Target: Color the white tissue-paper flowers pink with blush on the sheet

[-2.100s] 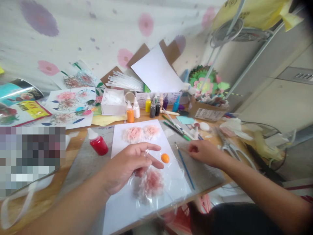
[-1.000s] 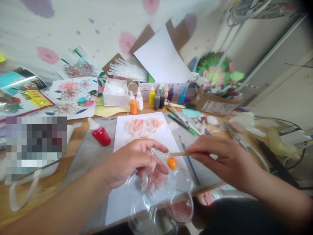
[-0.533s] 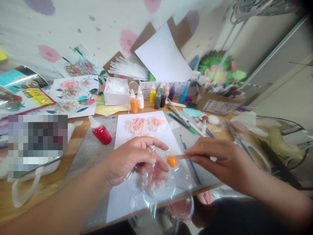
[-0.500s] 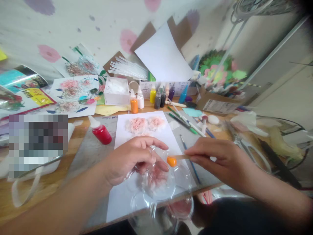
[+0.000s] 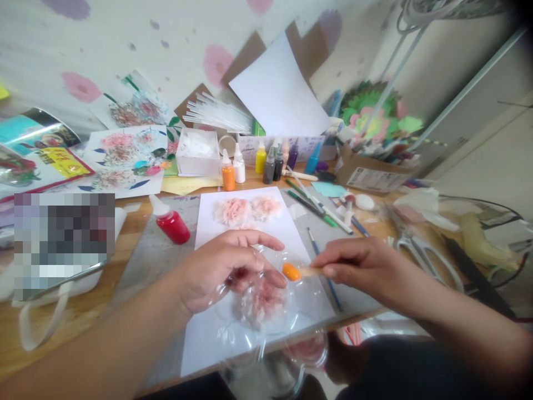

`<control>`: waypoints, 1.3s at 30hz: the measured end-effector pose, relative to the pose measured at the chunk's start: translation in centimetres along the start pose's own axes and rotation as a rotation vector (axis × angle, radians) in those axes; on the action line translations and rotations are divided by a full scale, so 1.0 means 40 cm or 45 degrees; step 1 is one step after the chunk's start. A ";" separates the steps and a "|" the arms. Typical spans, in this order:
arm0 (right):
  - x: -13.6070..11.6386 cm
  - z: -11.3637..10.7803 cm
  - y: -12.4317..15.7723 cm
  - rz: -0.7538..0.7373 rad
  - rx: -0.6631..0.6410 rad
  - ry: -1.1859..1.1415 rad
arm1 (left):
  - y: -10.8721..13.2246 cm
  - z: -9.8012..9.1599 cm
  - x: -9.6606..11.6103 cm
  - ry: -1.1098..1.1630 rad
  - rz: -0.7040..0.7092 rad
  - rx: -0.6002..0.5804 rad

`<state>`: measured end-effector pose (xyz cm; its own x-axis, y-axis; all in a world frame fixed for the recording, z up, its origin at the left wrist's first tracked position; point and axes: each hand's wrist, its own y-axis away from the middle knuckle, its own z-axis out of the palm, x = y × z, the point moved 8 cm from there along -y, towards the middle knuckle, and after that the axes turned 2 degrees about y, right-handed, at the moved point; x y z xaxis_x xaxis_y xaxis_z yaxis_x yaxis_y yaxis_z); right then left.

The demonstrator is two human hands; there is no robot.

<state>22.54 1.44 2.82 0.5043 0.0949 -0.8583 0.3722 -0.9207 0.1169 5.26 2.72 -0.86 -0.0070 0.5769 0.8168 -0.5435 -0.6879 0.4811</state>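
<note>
My left hand [image 5: 233, 264] grips a clear plastic palette [image 5: 250, 336] with round wells, its thumb and fingers curled at the palette's far left edge. The palette hangs over the front edge of the table. In my right hand [image 5: 358, 269] a flat wooden stick [image 5: 308, 271] is pinched between thumb and fingers. A blob of orange paint [image 5: 291, 271] lies at the stick's tip, over a palette well. Whether the tip touches the well, I cannot tell. Beneath lies a white sheet [image 5: 200, 344] with pink blossom shapes [image 5: 235, 211], one of them seen through the palette.
A red paint bottle [image 5: 172, 225] stands left of the sheet. An orange paint bottle [image 5: 227, 175] and several others line the back. On the right lie a thin brush [image 5: 328, 283], green pens [image 5: 312, 208] and scissors [image 5: 416, 244]. A white box [image 5: 197, 161] sits behind.
The stick and its orange blob have turned slightly, and the tip has shifted a little to the left. My right hand has moved slightly left with it. My left hand stays almost still.
</note>
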 end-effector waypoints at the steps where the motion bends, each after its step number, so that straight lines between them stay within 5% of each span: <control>1: 0.013 0.002 -0.002 0.049 -0.008 -0.092 | 0.000 0.001 0.000 0.001 0.000 -0.001; 11: 0.030 -0.004 -0.010 0.066 0.085 -0.724 | -0.003 -0.006 -0.007 -0.037 -0.019 -0.006; 24: -0.092 -0.046 0.061 -0.635 0.172 0.238 | 0.002 -0.012 0.007 -0.028 0.038 -0.033; 39: -0.081 -0.049 0.065 -0.567 0.160 0.172 | 0.005 -0.012 0.015 -0.040 0.101 -0.066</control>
<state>23.38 -0.51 6.89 0.4171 0.5312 -0.7375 0.4821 -0.8172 -0.3160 4.75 3.16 -0.41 -0.0257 0.5069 0.8616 -0.5849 -0.7066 0.3982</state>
